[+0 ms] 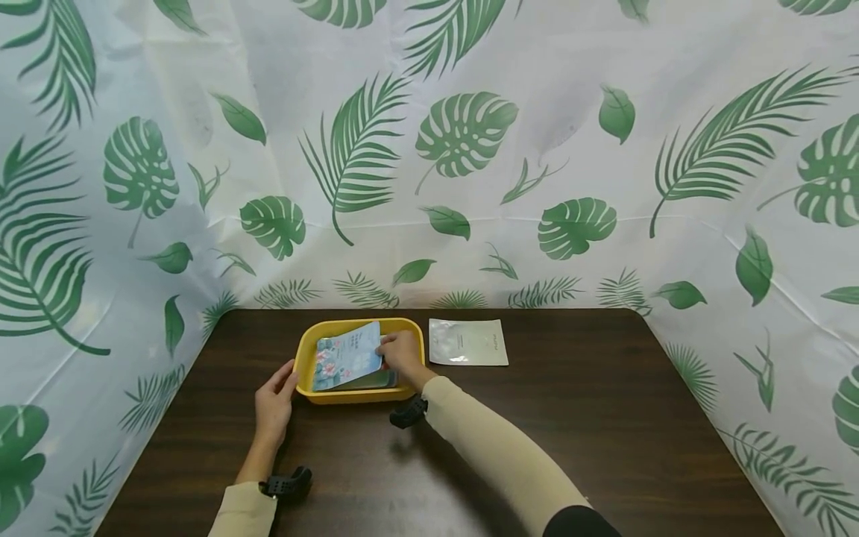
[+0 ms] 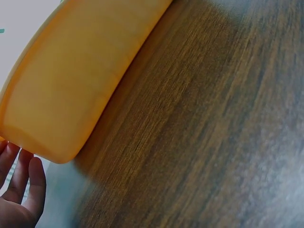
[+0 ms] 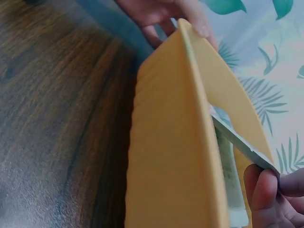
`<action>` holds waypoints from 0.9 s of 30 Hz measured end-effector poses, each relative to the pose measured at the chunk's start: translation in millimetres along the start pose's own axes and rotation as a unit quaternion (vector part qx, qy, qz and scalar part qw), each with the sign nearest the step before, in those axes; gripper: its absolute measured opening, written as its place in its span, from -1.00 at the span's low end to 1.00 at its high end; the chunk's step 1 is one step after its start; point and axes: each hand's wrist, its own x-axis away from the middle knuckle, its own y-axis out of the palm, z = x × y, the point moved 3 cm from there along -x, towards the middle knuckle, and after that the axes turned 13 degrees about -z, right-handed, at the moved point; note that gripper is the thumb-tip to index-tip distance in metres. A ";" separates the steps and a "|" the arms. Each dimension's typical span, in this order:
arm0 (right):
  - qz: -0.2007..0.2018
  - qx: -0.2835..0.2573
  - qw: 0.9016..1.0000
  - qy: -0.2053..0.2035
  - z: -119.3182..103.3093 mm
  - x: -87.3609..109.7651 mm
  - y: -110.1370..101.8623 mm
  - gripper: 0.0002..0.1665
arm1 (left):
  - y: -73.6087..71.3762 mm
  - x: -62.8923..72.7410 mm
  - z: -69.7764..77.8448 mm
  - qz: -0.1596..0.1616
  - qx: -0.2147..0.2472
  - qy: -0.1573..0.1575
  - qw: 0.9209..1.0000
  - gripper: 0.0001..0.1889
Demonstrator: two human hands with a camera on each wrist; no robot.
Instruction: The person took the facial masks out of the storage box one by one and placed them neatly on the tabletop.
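Note:
A yellow plastic basket [image 1: 306, 358] stands at the back of the dark table. My left hand [image 1: 274, 403] grips its left end; in the right wrist view the left hand [image 3: 164, 16] has a digit over the rim, others outside. Inside the basket, my right hand [image 1: 401, 352] pinches the right edge of a light-blue flower-printed sheet-mask packet [image 1: 352, 354], tilted up over a darker green packet [image 1: 365, 382]. Seen edge-on in the right wrist view, the lifted packet [image 3: 242, 144] sits between thumb and fingers [image 3: 266, 187]. Whatever lies deeper is hidden.
A pale silvery-white packet [image 1: 468, 343] lies flat on the table, just right of the basket. The dark wood-grain table [image 1: 604, 432] ends at a white leaf-printed curtain [image 1: 376, 261] behind and at both sides.

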 end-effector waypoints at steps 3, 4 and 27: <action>-0.001 -0.010 1.000 -0.010 -1.3 1.2 -3.1 -0.80 | -0.4 1.7 -0.5 0.000 0.004 -0.002 1.000 -0.52; -0.001 -0.014 1.000 -0.013 -1.7 1.8 -4.4 -0.80 | -0.6 2.0 -0.7 0.001 0.005 -0.003 1.000 -0.52; -0.006 -0.071 0.996 -0.046 -6.7 14.4 -58.1 -0.76 | -1.7 -0.3 0.8 0.013 0.002 0.013 1.000 -0.54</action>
